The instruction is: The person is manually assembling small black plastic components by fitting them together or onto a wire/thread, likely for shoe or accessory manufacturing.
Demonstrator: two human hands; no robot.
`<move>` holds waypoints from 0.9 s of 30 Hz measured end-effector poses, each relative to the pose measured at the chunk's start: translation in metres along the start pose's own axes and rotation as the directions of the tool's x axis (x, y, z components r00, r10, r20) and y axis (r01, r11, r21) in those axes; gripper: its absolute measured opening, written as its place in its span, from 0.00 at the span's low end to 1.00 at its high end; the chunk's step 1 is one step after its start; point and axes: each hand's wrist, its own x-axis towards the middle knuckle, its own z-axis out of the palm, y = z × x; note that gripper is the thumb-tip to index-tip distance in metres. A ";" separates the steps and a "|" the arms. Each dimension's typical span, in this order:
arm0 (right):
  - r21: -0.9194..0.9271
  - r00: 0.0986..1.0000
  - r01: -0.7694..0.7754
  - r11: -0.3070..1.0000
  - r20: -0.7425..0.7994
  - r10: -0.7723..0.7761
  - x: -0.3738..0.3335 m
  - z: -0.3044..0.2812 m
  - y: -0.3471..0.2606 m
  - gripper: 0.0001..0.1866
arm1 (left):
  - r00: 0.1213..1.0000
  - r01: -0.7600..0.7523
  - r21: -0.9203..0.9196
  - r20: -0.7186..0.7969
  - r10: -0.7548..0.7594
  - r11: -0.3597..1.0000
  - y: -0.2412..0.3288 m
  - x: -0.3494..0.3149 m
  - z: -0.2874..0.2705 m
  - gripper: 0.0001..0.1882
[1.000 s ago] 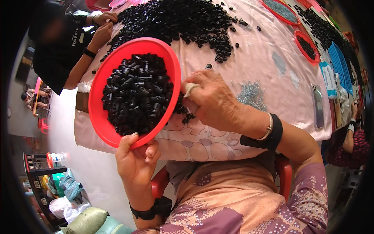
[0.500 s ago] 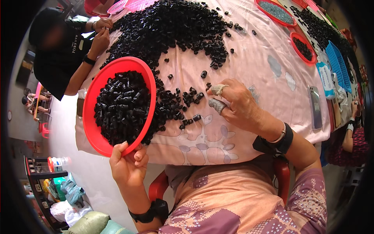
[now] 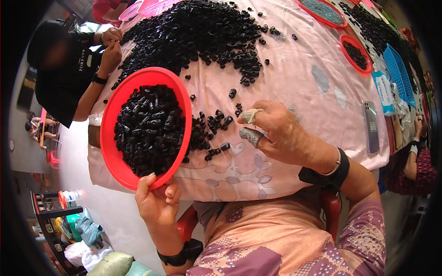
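The left hand has its grip closed on the near rim of a red bowl heaped with black pieces, tilted at the counter edge. The right hand rests on the counter, fingers loosely spread, holding nothing, just right of spilled pieces.

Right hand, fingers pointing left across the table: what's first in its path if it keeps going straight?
Likely the loose black pieces on the pink tablecloth, just ahead of the right hand; beyond them the red tray rim. Height above cloth unclear.
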 end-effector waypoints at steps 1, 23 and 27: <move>0.015 0.999 -0.030 0.999 0.029 0.029 0.000 0.000 0.000 0.13 | 1.000 0.000 -0.001 0.000 0.000 1.000 0.002 0.000 -0.001 0.11; -0.185 0.999 -0.040 0.982 0.014 0.043 0.026 0.029 0.009 0.08 | 0.851 0.094 0.593 0.369 -0.374 0.800 -0.065 0.020 0.020 0.13; -0.251 0.992 0.030 0.967 0.128 0.003 0.028 0.037 0.009 0.07 | 0.847 0.065 0.573 0.401 -0.349 0.817 -0.064 0.018 0.015 0.13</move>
